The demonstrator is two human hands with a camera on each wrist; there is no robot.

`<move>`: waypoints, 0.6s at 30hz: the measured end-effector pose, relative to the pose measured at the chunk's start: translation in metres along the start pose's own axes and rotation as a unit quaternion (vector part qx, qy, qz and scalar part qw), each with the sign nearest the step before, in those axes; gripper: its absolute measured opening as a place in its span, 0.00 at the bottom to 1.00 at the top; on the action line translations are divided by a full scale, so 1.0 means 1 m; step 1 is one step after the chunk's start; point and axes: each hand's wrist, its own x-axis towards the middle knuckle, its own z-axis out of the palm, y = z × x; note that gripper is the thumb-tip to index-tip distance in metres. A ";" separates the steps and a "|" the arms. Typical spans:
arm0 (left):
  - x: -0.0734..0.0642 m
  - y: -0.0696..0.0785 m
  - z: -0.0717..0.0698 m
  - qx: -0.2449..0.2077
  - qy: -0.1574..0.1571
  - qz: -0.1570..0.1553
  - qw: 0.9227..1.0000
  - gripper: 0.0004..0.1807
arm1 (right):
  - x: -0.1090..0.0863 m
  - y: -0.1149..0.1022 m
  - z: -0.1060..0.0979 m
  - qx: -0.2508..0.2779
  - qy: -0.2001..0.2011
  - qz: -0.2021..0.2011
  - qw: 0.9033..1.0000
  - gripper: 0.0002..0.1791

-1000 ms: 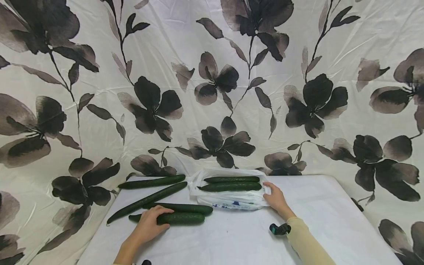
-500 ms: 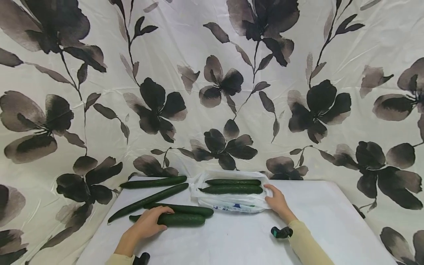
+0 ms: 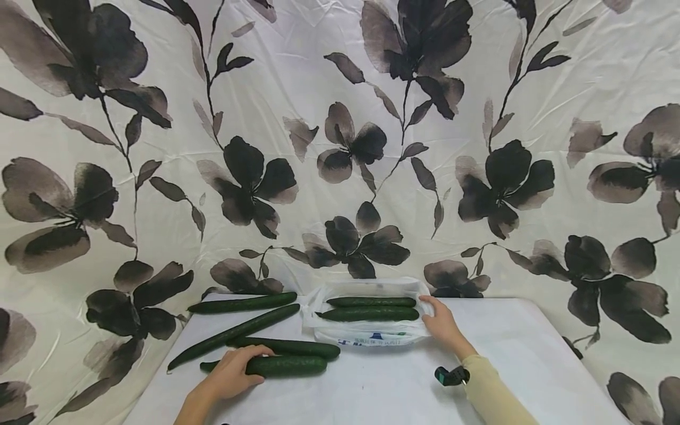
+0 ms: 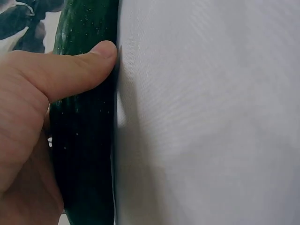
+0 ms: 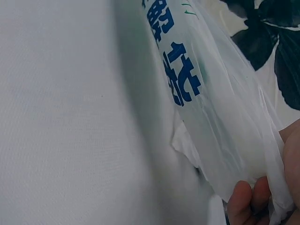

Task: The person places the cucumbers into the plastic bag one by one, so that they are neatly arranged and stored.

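On my head view, the left hand, lower left of centre, curls over the front cucumber on the white table. The rear cucumber lies close behind it; the slanting cucumber and the farthest cucumber sit farther up and left. At lower centre I see the white plastic bag, its mouth spread and the upper bagged cucumber and lower bagged cucumber side by side in it. The right hand holds the bag's right end, and a black device shows by that wrist. A floral cloth fills the upper frame.

On my left wrist view, the thumb presses across the front cucumber, which runs top to bottom at left; the hand grips it.

On my right wrist view, curled fingers at lower right pinch the plastic, and blue lettering runs along the bag at top centre.
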 end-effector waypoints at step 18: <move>0.006 0.018 -0.007 -0.016 0.058 -0.021 0.998 0.30 | 0.004 -0.001 0.001 0.021 -0.009 0.014 1.000 0.30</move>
